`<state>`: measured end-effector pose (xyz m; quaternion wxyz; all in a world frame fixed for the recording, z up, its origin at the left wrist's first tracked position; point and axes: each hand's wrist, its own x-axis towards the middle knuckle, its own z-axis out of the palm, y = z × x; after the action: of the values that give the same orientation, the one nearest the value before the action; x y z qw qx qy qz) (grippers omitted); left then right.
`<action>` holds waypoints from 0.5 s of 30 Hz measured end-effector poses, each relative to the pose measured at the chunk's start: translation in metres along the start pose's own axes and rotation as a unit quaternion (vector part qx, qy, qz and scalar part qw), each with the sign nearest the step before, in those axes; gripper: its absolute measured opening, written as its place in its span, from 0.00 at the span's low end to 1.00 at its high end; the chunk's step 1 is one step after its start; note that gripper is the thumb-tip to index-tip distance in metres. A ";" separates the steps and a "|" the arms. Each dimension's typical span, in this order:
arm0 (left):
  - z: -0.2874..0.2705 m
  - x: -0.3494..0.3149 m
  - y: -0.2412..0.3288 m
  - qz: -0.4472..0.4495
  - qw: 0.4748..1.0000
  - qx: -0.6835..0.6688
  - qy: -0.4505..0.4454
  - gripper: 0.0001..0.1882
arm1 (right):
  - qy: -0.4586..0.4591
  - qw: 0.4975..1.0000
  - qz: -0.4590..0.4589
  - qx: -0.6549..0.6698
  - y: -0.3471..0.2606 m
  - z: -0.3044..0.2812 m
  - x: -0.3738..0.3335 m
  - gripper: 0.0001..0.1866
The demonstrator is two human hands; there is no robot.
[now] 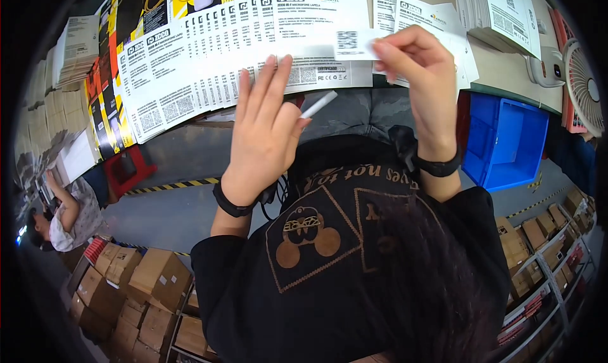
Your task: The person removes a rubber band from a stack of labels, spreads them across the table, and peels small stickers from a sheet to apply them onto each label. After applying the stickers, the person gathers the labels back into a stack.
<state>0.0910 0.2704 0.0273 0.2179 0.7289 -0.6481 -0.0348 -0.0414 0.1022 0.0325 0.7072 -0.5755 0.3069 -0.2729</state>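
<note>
A row of overlapping white printed sheets point(221, 62) fans out along the table edge before me. On the sheets lie the outstretched fingers of my left hand point(266, 122). Between its thumb and bent index finger sits a slim white stick point(318, 104), perhaps rolled paper; I cannot tell its exact kind. My right hand point(427, 78) pinches the right edge of a small white label point(352, 45) bearing a square code. The label is over the right end of the fanned row; whether it touches the top sheet cannot be made out.
More white sheets point(465, 52) lie to the right, beside a thick stack of them point(506, 14). A small fan point(582, 87) stands at the far right. Below the table edge are a blue crate point(503, 144) and a red stool point(126, 170). Another person point(73, 214) works at far left.
</note>
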 end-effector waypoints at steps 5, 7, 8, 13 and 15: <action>0.009 -0.013 0.006 -0.013 0.998 -0.011 -0.054 0.09 | -0.022 0.998 0.019 -0.056 0.027 0.013 0.016 0.03; 0.012 -0.013 0.007 -0.025 0.998 -0.006 -0.061 0.09 | -0.021 0.998 0.024 -0.054 0.030 0.012 0.018 0.04; 0.012 -0.013 0.007 -0.032 0.997 -0.002 -0.064 0.08 | -0.025 0.998 0.027 -0.053 0.031 0.012 0.018 0.04; 0.011 -0.014 0.007 -0.034 0.997 -0.004 -0.070 0.08 | -0.018 0.998 0.021 -0.064 0.033 0.011 0.018 0.04; 0.012 -0.014 0.006 -0.033 0.997 -0.019 -0.065 0.07 | -0.019 0.997 0.022 -0.066 0.034 0.011 0.018 0.04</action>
<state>0.0794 0.2805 0.0152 0.1881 0.7418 -0.6356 -0.1019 -0.0202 0.1023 -0.0014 0.6793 -0.6191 0.3231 -0.2255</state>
